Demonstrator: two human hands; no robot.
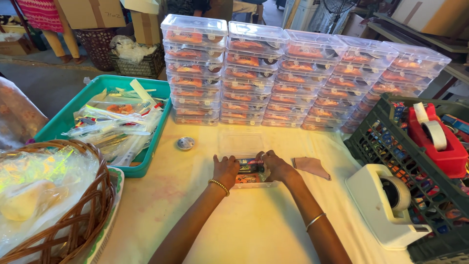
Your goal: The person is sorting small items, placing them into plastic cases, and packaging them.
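A: Fingers of left hand (225, 167) and right hand (276, 165) curled, pressing on the small clear plastic box (250, 174) of orange packets, mid-table before the stacked boxes.

B: Risk?

A: Open lid (240, 142) likely springs back; uneven pressure could tip contents onto the cream tablecloth (244, 225).

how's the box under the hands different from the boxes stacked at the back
The box under the hands lies alone near the table's front edge, with the left hand and right hand pressed on either end; the stacked boxes stand untouched in tall rows at the back. Its lid appears to lie apart just behind it; the stacked ones are all lidded. Both are clear plastic holding orange packets.
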